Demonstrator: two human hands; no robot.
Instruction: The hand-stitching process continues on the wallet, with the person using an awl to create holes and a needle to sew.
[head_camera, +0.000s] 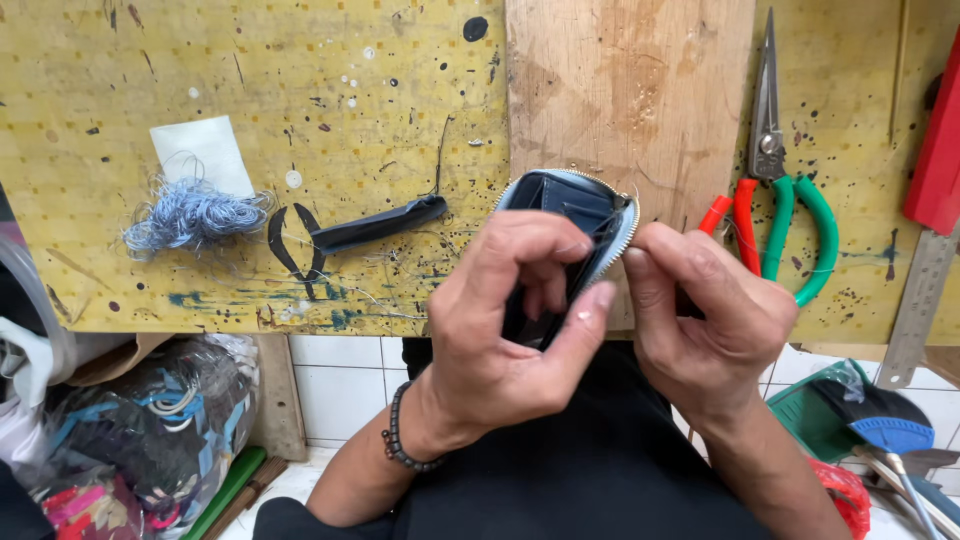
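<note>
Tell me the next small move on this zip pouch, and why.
Probably draw the right hand a little further along the zipper edge. The dark blue pouch gapes open at the top, the left hand grips its near side with fingers tucked inside, and the right hand's fingertips pinch at the zipper's right edge.

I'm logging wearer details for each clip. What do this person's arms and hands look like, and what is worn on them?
Both forearms are bare, no sleeves or gloves showing. The left hand has a dark beaded bracelet around its wrist. The right hand wears nothing visible: no ring, watch or band.
</note>
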